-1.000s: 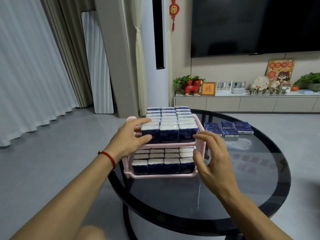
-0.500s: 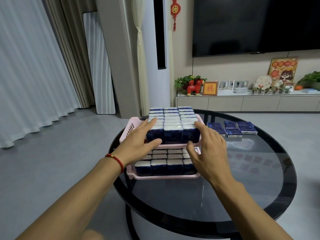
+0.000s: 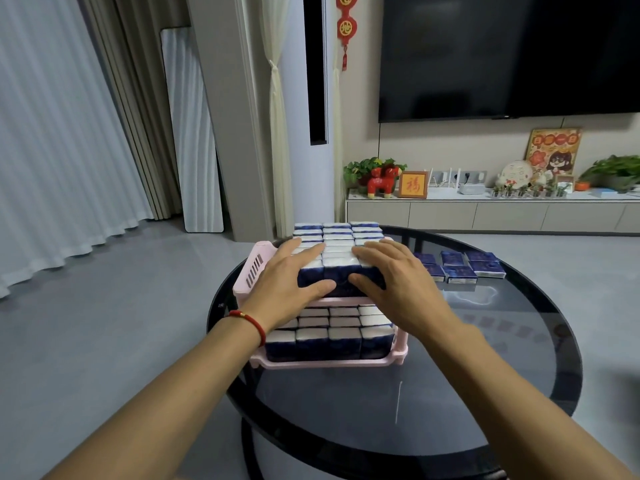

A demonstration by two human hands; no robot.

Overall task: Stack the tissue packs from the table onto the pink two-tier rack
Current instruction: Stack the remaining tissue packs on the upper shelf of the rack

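The pink two-tier rack stands on the left part of the round black glass table. Blue and white tissue packs fill its top tier in three columns, and more packs fill the lower tier. My left hand lies flat on the front left of the top packs, thumb against their front face. Mirroring it on the front right, my right hand rests the same way. Several loose tissue packs lie on the table to the right of the rack.
A low cabinet with plants and ornaments runs along the back wall under a large dark TV. Curtains hang at the left. Grey floor surrounds the table, and bare glass shows in front of the rack.
Both hands have moved from the sides of the rack up and inward onto the front row of the top-tier packs. The camera has come closer to the rack.
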